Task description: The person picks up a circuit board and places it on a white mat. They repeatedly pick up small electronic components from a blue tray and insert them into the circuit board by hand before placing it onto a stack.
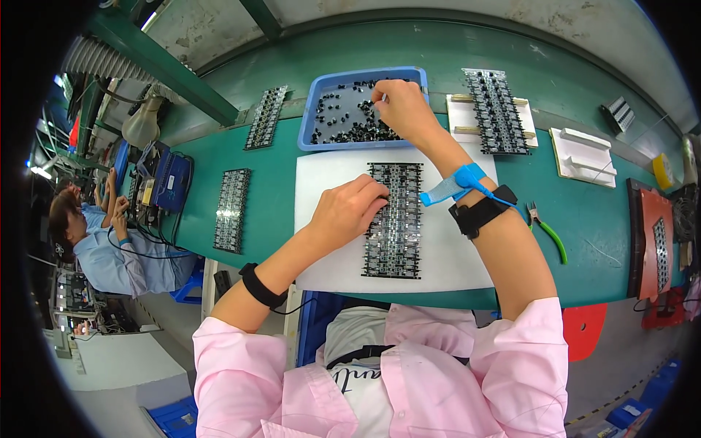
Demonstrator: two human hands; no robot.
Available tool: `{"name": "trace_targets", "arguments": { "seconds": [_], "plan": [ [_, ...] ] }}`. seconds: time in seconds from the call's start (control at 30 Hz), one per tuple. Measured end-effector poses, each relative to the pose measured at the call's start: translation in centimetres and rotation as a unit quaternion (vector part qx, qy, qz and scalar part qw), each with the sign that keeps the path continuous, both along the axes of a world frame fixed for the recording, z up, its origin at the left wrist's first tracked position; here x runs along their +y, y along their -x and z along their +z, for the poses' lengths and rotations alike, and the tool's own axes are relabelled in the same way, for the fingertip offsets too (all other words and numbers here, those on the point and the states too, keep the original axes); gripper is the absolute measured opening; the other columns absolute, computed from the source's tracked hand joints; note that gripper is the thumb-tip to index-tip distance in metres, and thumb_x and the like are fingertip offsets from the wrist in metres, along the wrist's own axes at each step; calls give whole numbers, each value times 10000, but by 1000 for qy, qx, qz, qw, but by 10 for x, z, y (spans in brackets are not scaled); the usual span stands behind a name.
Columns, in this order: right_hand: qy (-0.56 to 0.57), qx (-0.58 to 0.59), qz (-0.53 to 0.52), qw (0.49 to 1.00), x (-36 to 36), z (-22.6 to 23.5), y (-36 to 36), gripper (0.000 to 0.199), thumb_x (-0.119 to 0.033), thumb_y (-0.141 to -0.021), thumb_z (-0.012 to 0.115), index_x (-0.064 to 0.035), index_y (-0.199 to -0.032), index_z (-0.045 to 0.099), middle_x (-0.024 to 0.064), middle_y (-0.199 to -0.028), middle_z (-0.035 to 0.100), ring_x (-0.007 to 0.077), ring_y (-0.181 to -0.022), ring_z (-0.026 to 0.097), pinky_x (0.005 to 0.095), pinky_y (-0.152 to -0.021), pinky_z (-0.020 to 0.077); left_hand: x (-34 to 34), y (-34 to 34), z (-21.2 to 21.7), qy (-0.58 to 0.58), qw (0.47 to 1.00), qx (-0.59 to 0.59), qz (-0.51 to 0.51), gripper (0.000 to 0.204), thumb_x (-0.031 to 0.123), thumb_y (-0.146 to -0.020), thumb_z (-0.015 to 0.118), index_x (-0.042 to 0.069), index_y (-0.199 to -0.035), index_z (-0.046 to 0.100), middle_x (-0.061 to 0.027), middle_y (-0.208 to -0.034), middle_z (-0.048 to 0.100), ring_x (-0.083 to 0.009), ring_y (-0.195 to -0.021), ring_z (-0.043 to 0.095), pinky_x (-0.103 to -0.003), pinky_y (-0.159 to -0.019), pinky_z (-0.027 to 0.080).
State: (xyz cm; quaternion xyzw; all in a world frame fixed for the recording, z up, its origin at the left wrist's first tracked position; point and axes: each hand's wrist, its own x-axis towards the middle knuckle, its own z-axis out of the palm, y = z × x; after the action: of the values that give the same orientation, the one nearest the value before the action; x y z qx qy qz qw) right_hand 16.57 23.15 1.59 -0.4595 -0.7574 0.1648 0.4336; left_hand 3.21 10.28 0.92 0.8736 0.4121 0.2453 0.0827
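In front of me a panel of small circuit boards [394, 237] lies lengthwise on a white foam sheet [328, 274]. My left hand [345, 210] is closed at the panel's upper left edge, thumb and fingers pressed together; what they hold, if anything, is hidden. Behind the foam stands a shallow blue tray [307, 131] with many small black parts [365, 131] scattered and heaped in it. Over the tray's right side my right hand [403, 108] is closed in a pinch; I cannot make out what is between its fingertips. A blue wrist strap [460, 184] circles my right wrist.
Two more panels lie left, a near one [232, 210] and a far one [266, 118]. Another panel [498, 109] rests on a white fixture [461, 117]; a second white fixture [583, 155] is farther right. Green-handled cutters [551, 239] lie right. A co-worker [120, 248] sits left.
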Motion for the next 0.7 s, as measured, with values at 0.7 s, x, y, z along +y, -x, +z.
{"name": "trace_targets", "arguments": {
  "seconds": [0.7],
  "plan": [
    [-9,8,31,999,-46,36,-40,145,-25,-704,519,20,-799,619,165,-694,603,261,-626,593,313,-611,459,12,-8,10,87,995,31,26,45,52,-726,544,34,-763,528,-83,-801,518,-285,-666,538,-373,-561,436]
  ]
}}
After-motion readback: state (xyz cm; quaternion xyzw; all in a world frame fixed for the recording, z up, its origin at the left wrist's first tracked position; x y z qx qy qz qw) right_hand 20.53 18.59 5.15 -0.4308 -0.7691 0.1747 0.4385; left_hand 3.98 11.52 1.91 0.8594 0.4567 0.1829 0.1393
